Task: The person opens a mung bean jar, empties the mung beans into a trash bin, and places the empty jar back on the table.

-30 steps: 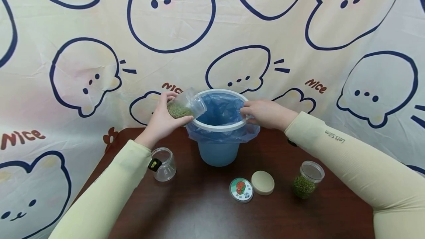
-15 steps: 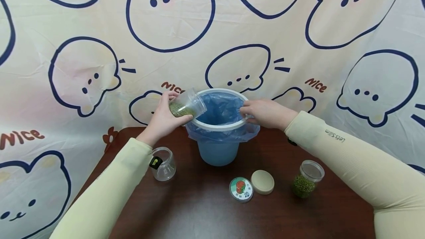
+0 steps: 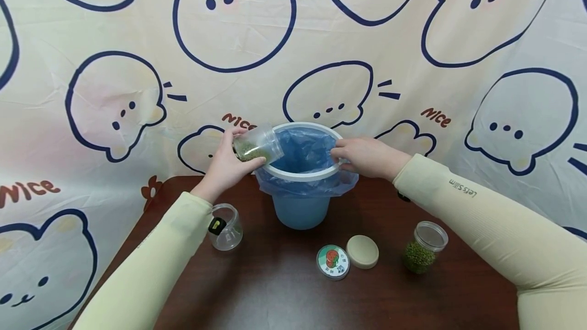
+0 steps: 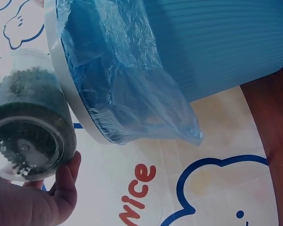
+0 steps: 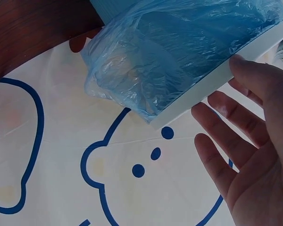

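My left hand (image 3: 222,169) grips a clear plastic jar (image 3: 260,142) tilted on its side, its mouth at the left rim of a blue trash bin (image 3: 300,212). Green beans (image 4: 30,82) lie inside the jar in the left wrist view. A thin blue bag (image 3: 312,187) lines the bin and folds down over its outside. On the opposite side, my right hand (image 3: 369,156) pinches the bin's white rim (image 5: 193,96) between thumb and forefinger, the other fingers spread apart in the right wrist view.
An uncovered clear jar (image 3: 228,236) stands at the left on the brown table (image 3: 257,289). A jar of green beans (image 3: 419,256) is at the right. Between them lie a picture lid (image 3: 333,262) and a beige lid (image 3: 363,252). A patterned cloth (image 3: 229,29) hangs behind.
The jar in my left hand has tipped further toward the bin, and the beans in it have shifted and look sparser. My right hand stays on the rim.
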Action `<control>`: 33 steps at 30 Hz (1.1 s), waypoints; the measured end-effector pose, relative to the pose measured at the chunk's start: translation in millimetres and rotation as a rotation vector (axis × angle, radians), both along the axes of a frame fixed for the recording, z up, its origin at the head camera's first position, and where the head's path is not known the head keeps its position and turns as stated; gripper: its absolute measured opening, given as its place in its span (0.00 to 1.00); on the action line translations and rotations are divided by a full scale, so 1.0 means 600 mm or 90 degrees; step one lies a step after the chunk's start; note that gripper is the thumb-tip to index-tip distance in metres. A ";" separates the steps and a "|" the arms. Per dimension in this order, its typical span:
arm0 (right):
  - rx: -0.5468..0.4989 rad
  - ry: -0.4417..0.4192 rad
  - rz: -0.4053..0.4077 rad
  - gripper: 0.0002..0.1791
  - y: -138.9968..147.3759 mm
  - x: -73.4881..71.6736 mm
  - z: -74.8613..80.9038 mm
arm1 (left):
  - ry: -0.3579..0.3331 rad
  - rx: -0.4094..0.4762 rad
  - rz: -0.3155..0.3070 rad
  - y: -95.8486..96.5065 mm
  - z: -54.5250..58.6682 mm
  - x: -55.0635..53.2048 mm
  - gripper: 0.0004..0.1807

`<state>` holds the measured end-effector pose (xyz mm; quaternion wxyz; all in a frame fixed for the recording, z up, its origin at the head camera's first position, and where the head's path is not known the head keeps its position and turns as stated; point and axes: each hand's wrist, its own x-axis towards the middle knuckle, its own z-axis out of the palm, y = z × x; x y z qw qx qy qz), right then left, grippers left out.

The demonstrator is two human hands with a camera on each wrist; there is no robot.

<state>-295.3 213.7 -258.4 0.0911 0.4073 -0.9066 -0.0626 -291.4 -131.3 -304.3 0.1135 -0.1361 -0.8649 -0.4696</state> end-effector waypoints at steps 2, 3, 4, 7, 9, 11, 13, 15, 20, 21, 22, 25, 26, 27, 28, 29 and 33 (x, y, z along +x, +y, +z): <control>0.001 0.002 0.000 0.10 0.000 0.000 0.000 | -0.004 0.003 0.000 0.000 0.000 -0.001 0.47; 0.002 0.003 0.000 0.10 0.000 0.000 0.000 | -0.005 0.003 0.001 0.001 0.000 -0.001 0.48; 0.002 0.003 0.000 0.10 0.000 0.000 -0.001 | -0.008 0.005 0.001 0.001 0.000 -0.002 0.48; 0.003 0.005 0.001 0.10 0.000 0.001 -0.001 | -0.013 0.005 -0.001 0.001 0.000 -0.003 0.48; 0.003 0.008 0.003 0.10 0.000 0.000 -0.002 | -0.014 0.003 0.000 0.002 0.001 -0.003 0.48; 0.004 0.012 0.006 0.09 0.001 -0.001 -0.004 | -0.016 0.000 0.002 0.002 0.001 -0.003 0.47; 0.005 0.017 0.010 0.09 0.001 -0.003 -0.005 | -0.017 -0.004 0.005 0.003 0.001 -0.003 0.46; 0.007 0.021 0.014 0.09 0.002 -0.004 -0.006 | -0.017 -0.006 0.008 0.003 0.001 -0.003 0.46; 0.001 0.023 0.020 0.09 0.002 -0.004 -0.006 | -0.020 -0.008 0.013 0.003 0.002 -0.004 0.47; 0.000 0.023 0.020 0.09 0.002 -0.004 -0.006 | -0.020 -0.009 0.014 0.003 0.002 -0.005 0.47; -0.001 0.022 0.020 0.09 0.003 -0.004 -0.006 | -0.021 -0.011 0.015 0.004 0.002 -0.005 0.48; -0.002 0.019 0.016 0.09 0.003 -0.003 -0.006 | -0.017 -0.014 0.016 0.004 0.002 -0.007 0.49; -0.003 0.018 0.013 0.09 0.003 -0.003 -0.006 | -0.015 -0.014 0.015 0.004 0.002 -0.007 0.49; -0.003 0.017 0.012 0.09 0.003 -0.003 -0.006 | -0.013 -0.014 0.013 0.005 0.002 -0.008 0.49; -0.004 0.017 0.010 0.09 0.003 -0.003 -0.006 | -0.010 -0.014 0.011 0.005 0.002 -0.008 0.49; -0.005 0.017 0.009 0.09 0.003 -0.002 -0.006 | -0.008 -0.014 0.009 0.005 0.003 -0.009 0.49; -0.011 0.020 0.014 0.09 0.003 -0.002 -0.008 | -0.005 -0.017 0.005 0.005 0.004 -0.011 0.50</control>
